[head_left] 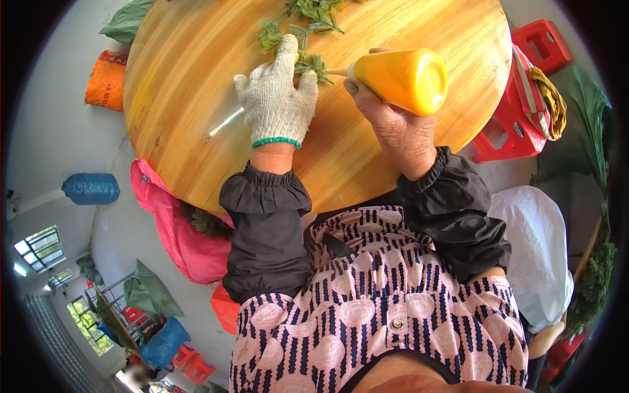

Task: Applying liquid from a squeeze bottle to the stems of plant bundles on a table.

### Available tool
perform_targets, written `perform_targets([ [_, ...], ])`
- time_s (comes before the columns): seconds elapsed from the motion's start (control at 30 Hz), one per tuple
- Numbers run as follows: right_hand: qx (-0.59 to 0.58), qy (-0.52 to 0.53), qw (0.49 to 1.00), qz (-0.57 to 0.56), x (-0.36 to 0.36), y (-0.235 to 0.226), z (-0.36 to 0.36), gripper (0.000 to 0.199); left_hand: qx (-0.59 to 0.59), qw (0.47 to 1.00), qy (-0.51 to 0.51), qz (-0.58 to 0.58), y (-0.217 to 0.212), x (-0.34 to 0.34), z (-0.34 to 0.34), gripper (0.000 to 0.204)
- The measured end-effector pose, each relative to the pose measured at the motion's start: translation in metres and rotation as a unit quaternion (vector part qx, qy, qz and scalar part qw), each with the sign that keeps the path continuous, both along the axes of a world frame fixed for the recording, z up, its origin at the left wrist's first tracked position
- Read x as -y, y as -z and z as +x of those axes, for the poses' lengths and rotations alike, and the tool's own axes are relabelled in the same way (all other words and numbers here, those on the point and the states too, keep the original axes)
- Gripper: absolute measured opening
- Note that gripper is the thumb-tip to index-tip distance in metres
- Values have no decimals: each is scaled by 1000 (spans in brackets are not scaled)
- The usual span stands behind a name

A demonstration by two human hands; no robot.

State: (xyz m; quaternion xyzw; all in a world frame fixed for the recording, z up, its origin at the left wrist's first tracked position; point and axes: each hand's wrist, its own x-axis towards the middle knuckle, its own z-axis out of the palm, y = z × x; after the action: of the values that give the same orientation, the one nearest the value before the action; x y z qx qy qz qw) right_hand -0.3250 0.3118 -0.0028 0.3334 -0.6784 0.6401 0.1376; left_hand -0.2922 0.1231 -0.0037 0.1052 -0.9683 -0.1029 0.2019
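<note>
My left hand (278,92), in a white knit glove with a green cuff, lies flat on a round wooden table (196,98), fingers pressing down green leafy sprigs (304,26). My right hand (386,118) is bare and grips a yellow-orange squeeze bottle (406,78) held sideways. The bottle's thin nozzle points left, its tip close to the sprigs by my gloved fingers. Both forearms wear black sleeve covers.
A pink bag (173,229) holding greenery hangs at the table's near left edge. Red plastic stools (517,124) with cloth on them stand to the right. An orange sack (105,82), a blue sack (92,188) and a white bag (537,249) lie on the floor.
</note>
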Motion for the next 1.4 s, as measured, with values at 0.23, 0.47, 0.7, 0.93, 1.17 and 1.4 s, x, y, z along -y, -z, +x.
perform_targets([
  [0.23, 156, -23, 984, -81, -2, -6, 10, 24, -10, 1000, 5, -10, 2, 2, 1, 62],
  [0.47, 58, 20, 998, -12, -8, -8, 11, 23, -7, 1000, 2, -21, 4, 4, 0, 62],
  [0.7, 170, -8, 983, -73, -13, -10, 16, 29, -53, 997, 19, -50, 5, 4, -3, 56],
  [0.93, 293, 23, 931, -215, -30, 12, 14, 24, -70, 996, 47, 12, 6, 2, -3, 56],
  [1.17, 319, -11, 869, -379, -24, 13, -6, 17, -184, 981, 61, 32, -3, 7, 36, 55],
  [1.4, 352, -18, 871, -341, -30, 16, -9, 21, -267, 922, -143, 243, -22, 26, 186, 22],
])
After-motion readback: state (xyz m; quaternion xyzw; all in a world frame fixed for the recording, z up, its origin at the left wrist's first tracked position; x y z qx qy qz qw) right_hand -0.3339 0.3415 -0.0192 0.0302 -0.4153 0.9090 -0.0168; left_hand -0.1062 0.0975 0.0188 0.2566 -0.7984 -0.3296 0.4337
